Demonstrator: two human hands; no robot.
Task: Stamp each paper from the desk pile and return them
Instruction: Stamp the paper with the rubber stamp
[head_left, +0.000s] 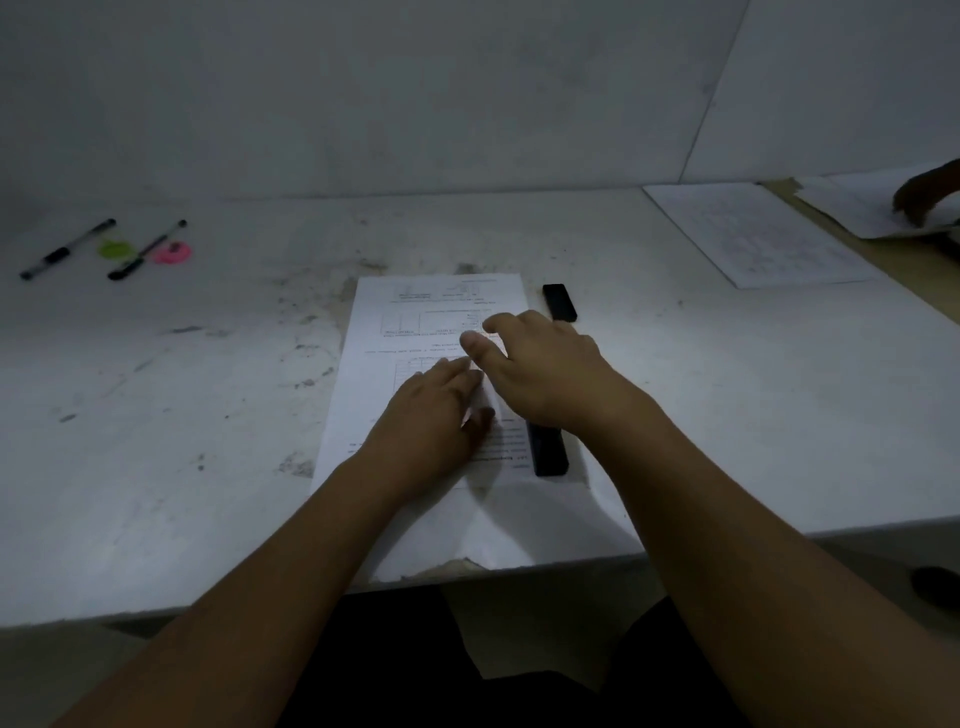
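Printed paper (415, 332) under both hands, left hand (431, 415), right hand (545, 374).

Office-style paperwork station
Scuffed white table (156, 415) with printed papers (441, 306), two pens (67, 249) far left, partition walls (467, 93).

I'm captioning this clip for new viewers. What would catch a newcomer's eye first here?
Two bare hands meet over a printed paper at the desk's middle: the left hand lies flat on it, the right hand reaches across. Next, the black bar-shaped object along the paper's right edge, then the green and pink discs between two pens far left.
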